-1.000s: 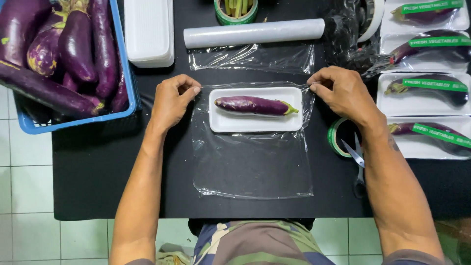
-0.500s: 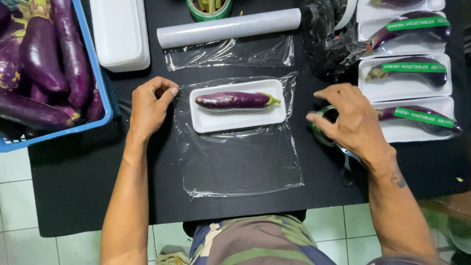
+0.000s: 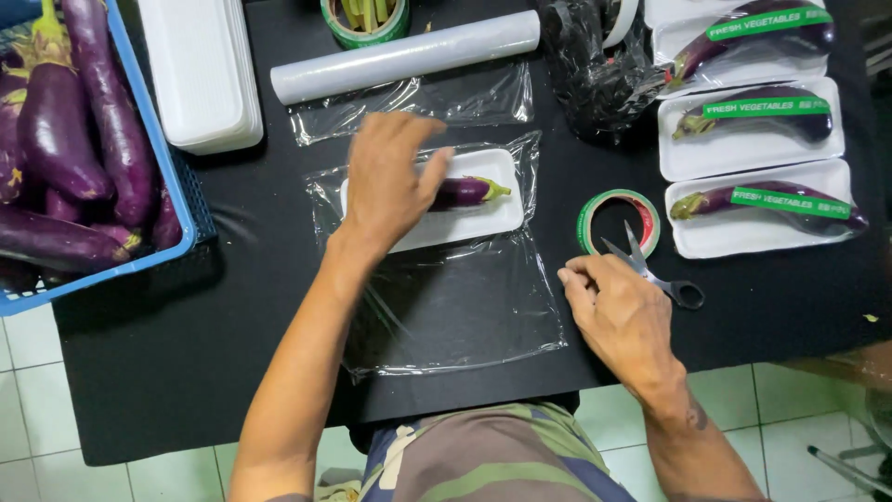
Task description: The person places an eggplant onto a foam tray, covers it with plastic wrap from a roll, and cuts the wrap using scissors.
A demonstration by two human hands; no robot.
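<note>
Black-covered table (image 3: 232, 307) (matte, evenly lit), pale tiled floor (image 3: 56, 409) below

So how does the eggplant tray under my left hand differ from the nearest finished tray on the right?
The tray under the left hand, the middle tray, sits on a loose, unfolded plastic sheet and has no label. The finished tray carries a green label band across its eggplant. Both are white trays holding one purple eggplant.

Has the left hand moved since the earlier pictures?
Yes. The left hand went from the tray's left end onto the eggplant on it.
</note>
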